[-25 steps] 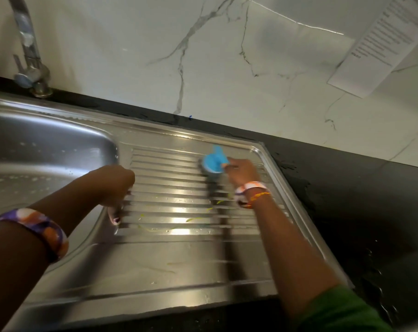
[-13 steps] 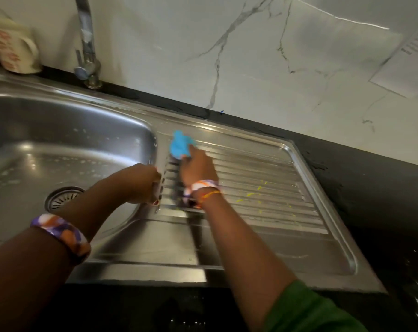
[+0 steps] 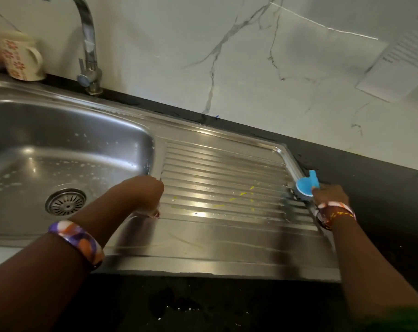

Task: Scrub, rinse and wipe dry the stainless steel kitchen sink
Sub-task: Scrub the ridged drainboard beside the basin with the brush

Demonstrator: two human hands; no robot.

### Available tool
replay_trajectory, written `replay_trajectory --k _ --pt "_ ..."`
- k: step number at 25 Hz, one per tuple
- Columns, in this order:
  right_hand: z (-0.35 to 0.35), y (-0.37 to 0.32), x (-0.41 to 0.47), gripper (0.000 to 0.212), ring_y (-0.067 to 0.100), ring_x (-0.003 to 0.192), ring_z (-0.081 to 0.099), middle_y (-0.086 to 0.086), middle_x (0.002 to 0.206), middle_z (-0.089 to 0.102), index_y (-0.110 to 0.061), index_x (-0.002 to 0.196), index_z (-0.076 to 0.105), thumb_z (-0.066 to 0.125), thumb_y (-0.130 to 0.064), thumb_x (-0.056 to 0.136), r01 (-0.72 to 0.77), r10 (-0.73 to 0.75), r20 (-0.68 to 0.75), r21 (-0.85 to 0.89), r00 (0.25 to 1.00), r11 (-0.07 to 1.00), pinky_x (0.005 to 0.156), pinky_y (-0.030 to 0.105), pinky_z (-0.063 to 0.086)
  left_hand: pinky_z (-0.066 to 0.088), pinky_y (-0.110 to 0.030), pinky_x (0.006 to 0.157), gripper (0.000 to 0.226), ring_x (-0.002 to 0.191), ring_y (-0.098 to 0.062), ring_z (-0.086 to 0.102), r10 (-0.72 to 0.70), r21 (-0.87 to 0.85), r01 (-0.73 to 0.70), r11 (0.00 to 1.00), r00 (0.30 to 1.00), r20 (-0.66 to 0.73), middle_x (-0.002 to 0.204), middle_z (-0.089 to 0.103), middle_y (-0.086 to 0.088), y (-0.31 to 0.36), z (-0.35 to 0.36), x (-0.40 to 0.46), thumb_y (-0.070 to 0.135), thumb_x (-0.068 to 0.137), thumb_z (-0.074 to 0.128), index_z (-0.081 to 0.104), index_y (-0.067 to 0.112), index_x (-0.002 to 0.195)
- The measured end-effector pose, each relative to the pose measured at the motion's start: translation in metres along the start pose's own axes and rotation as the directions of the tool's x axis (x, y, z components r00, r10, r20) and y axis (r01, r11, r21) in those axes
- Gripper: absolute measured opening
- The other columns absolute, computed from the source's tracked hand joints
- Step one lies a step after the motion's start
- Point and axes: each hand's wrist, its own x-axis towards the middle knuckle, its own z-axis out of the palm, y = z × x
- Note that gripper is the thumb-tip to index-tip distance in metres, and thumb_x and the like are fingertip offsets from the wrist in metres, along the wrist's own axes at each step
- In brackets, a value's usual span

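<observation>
Right hand (image 3: 330, 195) grips blue scrubber (image 3: 305, 185), now at drainboard's (image 3: 227, 168) right edge, swept across from the basin side. Left hand (image 3: 143, 195), fingers curled, braces on sink (image 3: 59, 144) rim. Yellow streaks (image 3: 245, 194) remain; scrubbing likely unfinished.

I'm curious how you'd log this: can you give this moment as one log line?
step: scrubbing | right hand: holds brush at drainboard's right edge | left hand: rests by basin | yellow flecks remain

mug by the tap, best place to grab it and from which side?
Probably the handle of the mug: it sticks out on the right, toward the tap, open to a grip from that side. The mug stands upright; its left part is blurred.
</observation>
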Motion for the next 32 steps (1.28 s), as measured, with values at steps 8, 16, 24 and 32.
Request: replay_trajectory --k 8,16,24,32 --pt "0.161 -0.119 -0.018 0.036 0.027 0.088 0.067 -0.006 0.092 0.066 -0.041 0.115 0.056 0.050 -0.049 0.081 0.474 -0.468 0.169 0.004 0.867 0.880 0.071 0.035 0.051 0.043 -0.024 0.086 0.052 0.110 -0.020 0.056 -0.062 -0.021 0.063 0.998 0.998 0.013 0.124 0.057 -0.009 0.007 -0.003 -0.002 0.043 0.087 0.059 0.053 0.007 0.125" --pt "0.013 -0.018 -0.017 0.037 0.033 0.115 0.056 0.021 0.127 0.058 0.002 0.125 0.056 0.045 -0.017 0.095 -0.012 0.011 0.078 0.008 0.997 1.000 0.089 0.032 0.045 0.039 -0.025 0.092 0.051 0.114 -0.022 0.052 -0.027 -0.163 0.023 0.986 0.999 -0.024 0.133 0.043 -0.012 0.002 0.014 -0.003 0.038 0.091 0.055 0.048 0.004 0.128" --pt "0.090 -0.162 -0.144 0.039 0.033 0.119 0.053 0.014 0.130 0.057 -0.015 0.133 0.052 0.045 -0.024 0.095 0.495 -0.582 0.296 0.321 0.757 0.807 0.095 0.034 0.043 0.042 -0.028 0.094 0.044 0.116 -0.022 0.051 -0.089 -0.031 0.089 0.996 0.996 0.018 0.127 0.053 -0.011 0.015 0.002 -0.003 0.040 0.094 0.048 0.055 0.007 0.122" --pt "-0.004 -0.009 -0.015 0.036 0.034 0.111 0.059 0.022 0.123 0.061 0.002 0.124 0.058 0.049 -0.016 0.094 -0.081 0.070 0.155 0.062 0.985 0.995 0.084 0.032 0.046 0.039 -0.032 0.100 0.048 0.122 -0.025 0.047 -0.064 -0.101 0.061 0.993 0.997 -0.031 0.136 0.043 -0.014 0.009 0.012 -0.001 0.039 0.094 0.048 0.050 0.006 0.128"
